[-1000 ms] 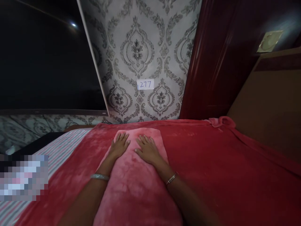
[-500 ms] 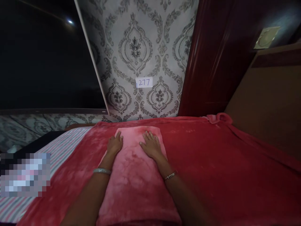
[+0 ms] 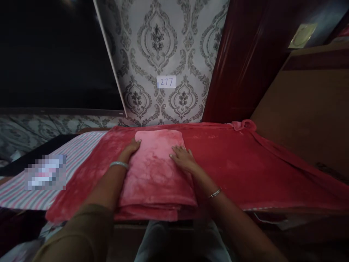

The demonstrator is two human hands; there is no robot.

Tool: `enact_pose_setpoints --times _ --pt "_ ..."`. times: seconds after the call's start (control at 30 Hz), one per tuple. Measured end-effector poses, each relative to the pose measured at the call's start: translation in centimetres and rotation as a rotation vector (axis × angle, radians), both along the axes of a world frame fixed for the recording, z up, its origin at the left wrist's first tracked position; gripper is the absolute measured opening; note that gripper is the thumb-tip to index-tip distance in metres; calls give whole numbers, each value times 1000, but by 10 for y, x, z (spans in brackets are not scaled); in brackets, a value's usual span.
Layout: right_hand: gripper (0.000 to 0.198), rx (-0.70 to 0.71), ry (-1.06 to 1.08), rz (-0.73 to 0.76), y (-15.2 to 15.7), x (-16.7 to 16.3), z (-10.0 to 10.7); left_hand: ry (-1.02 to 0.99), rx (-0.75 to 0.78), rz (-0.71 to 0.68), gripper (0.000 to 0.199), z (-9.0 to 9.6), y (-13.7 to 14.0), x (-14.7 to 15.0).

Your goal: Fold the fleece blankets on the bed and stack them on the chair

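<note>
A pink-red plush blanket, folded into a thick rectangle, lies with its layered edge facing me. My left hand rests against its far left side. The thumb stretches onto the top, while the other fingers are mostly hidden along the edge. On the right side, my right hand lies on the blanket with its fingers apart. Neither hand shows a grip. Beneath the folded piece spreads a larger red plush cloth.
A striped cloth carries a pixelated item at left. Behind are a large dark screen, patterned wallpaper and a paper label "277". A dark red wooden panel and a brown board stand at right.
My view has tilted down, bringing the blanket's near edge and my legs into sight. My left hand has slid to the blanket's side; my right hand has shifted slightly outward.
</note>
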State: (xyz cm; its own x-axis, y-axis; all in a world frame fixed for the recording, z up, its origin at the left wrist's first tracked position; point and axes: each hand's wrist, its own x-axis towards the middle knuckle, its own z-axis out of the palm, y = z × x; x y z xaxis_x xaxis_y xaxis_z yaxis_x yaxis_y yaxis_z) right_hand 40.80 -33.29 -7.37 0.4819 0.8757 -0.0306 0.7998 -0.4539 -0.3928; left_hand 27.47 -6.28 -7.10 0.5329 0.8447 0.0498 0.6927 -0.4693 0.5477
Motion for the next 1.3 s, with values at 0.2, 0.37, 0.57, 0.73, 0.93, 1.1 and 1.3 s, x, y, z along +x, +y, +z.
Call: enact_pose_setpoints --times 0.2,0.37,0.57,0.73,0.93,1.1,1.3 --pt "64 134 -71 376 -24 -59 -10 -154 -66 -141 78 1 -47 -96" --pt "62 170 -99 352 -24 -70 -30 -157 -135 -68 103 -25 -100 -165" --pt "58 180 -49 406 -32 -62 -30 -299 -252 72 81 -40 -115 -189" --pt "51 196 38 384 -58 -64 -38 -384 -327 105 79 -40 -115 -185" --pt "49 236 51 334 -70 -67 -47 -428 -387 121 88 -41 -118 -187" --pt "48 246 105 331 -67 -65 -44 -462 -445 100 107 -29 -132 -198" --pt "49 249 161 358 -66 -58 -42 -537 -532 124 111 -30 -152 -212"
